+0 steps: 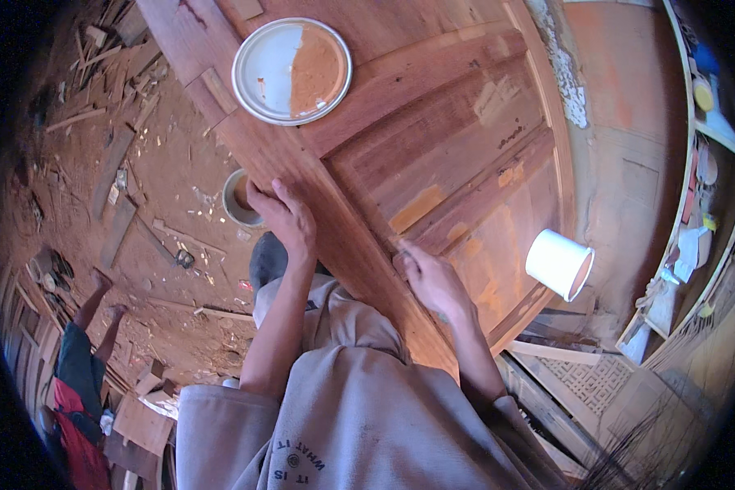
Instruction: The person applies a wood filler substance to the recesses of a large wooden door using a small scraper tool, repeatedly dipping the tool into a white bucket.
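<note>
A reddish wooden panel door [351,220] lies in front of me, with orange filler smeared on parts of it. My left hand [287,222] rests on the door's left edge, its fingers extended over the rim and holding nothing visible. My right hand [434,282] is at the groove beside the inner panels, its fingers curled together and slightly blurred at the tips. Whatever they pinch, if anything, is too small or hidden to name. Farther up the door sits a round metal lid [263,64], its right half covered with orange-brown filler paste.
A white tub [554,263] lies tilted near the door's right edge. Below the left edge, a round container [232,200] stands on the dirt floor among wood scraps. Shelves with assorted items [694,245] line the right. Another person [82,392] is at the lower left.
</note>
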